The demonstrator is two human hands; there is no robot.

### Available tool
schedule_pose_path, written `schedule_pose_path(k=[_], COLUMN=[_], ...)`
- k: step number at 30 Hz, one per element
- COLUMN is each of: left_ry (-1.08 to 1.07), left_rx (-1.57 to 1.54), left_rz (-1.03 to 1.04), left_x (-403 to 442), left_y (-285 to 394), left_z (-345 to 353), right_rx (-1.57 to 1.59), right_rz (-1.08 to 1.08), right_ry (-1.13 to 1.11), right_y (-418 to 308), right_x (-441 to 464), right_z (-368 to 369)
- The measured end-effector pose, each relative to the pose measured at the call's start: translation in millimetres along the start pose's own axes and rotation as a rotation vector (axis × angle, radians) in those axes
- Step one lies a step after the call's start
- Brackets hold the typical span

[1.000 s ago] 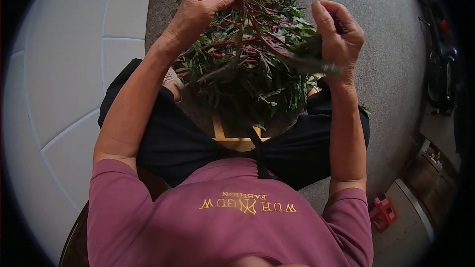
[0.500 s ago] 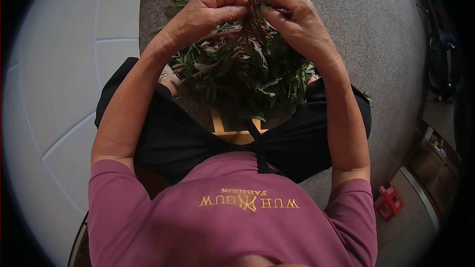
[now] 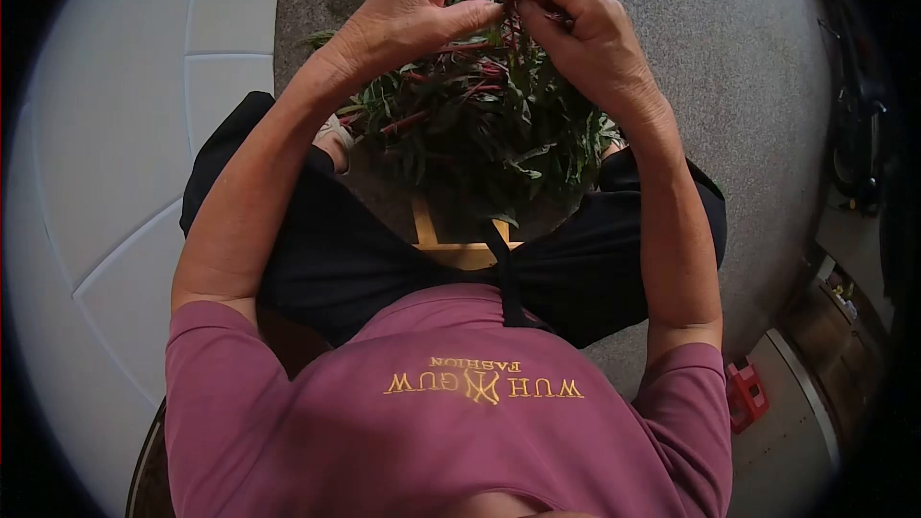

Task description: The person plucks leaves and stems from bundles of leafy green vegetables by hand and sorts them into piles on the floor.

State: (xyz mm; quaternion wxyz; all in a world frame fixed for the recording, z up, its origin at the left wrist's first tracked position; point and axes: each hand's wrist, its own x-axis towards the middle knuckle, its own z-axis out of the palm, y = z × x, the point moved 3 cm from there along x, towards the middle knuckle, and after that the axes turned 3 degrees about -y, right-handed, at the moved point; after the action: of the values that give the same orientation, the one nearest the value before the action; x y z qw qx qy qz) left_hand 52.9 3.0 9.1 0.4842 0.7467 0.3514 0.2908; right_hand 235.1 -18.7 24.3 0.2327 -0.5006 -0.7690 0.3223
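Left hand [image 3: 427, 2], thumb and forefinger tips at the top of a leafy stem [image 3: 515, 36]; whether they close on it cannot be told. Right hand [image 3: 592, 36], thumb and forefinger pinched on the same stem, which hangs above a pile of red-stemmed greens [image 3: 470, 129]. Pile, on grey floor [image 3: 729, 67] between the feet [image 3: 336, 148]. Yellow wooden bars [image 3: 462, 255], nearer the body than the pile. Red object [image 3: 745, 395], at lower right, beyond the right arm [image 3: 676, 240]
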Motion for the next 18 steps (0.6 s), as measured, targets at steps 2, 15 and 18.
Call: schedule_pose_path(k=[2, 15, 18], left_ry=[0.033, 0.036, 0.025], left_rx=[0.179, 0.325, 0.382], left_rz=[0.094, 0.174, 0.176], left_x=[0.1, -3.5, -1.5], left_y=[6.1, 13.6, -46.9], left_z=[-2.1, 0.0, 0.2], right_rx=[-0.042, 0.011, 0.015], right_rz=[-0.034, -0.098, -0.102], right_ry=[-0.002, -0.004, 0.000], right_y=[2.5, -0.1, -1.2], right_x=[0.3, 1.3, 1.3], right_z=[1.9, 6.0, 5.7])
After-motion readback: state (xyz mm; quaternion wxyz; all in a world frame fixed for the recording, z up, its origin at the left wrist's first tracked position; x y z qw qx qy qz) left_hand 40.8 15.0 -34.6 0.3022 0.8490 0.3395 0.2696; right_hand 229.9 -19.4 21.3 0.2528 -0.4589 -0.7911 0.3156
